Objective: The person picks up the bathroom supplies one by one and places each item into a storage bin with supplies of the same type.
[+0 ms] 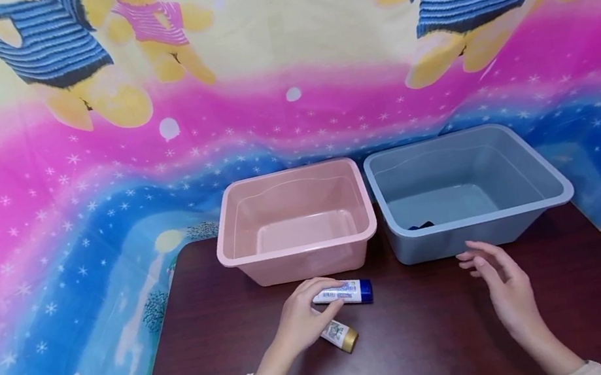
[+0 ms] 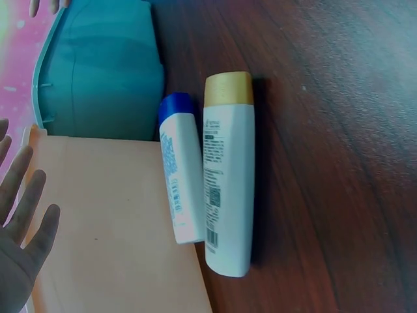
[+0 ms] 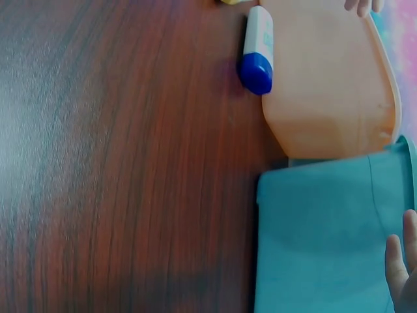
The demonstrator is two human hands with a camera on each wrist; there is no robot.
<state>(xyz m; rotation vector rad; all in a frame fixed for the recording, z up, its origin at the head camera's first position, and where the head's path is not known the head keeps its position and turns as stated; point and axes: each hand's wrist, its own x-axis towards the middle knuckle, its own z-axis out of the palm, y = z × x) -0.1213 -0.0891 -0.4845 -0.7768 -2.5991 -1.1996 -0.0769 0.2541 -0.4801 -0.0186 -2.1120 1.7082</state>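
Observation:
My left hand (image 1: 304, 314) hovers over two white bottles with its fingers extended and apart, and the left wrist view shows no contact. One bottle with a dark blue cap (image 1: 349, 291) lies by the front of the pink bin. Beside it, nearer to me, lies a white bottle with a gold cap (image 1: 338, 334); printed text and a barcode face up in the left wrist view (image 2: 228, 176). In the head view the left hand covers their far ends. My right hand (image 1: 514, 294) hangs loosely bent before the blue-grey bin, holding nothing.
At the back of the dark wooden table (image 1: 421, 340) stand a pink bin (image 1: 307, 262) and, to its right, a blue-grey bin (image 1: 464, 238). A small dark object (image 1: 422, 226) shows inside the blue-grey bin, mostly hidden by its rim. A printed cloth (image 1: 287, 110) hangs behind.

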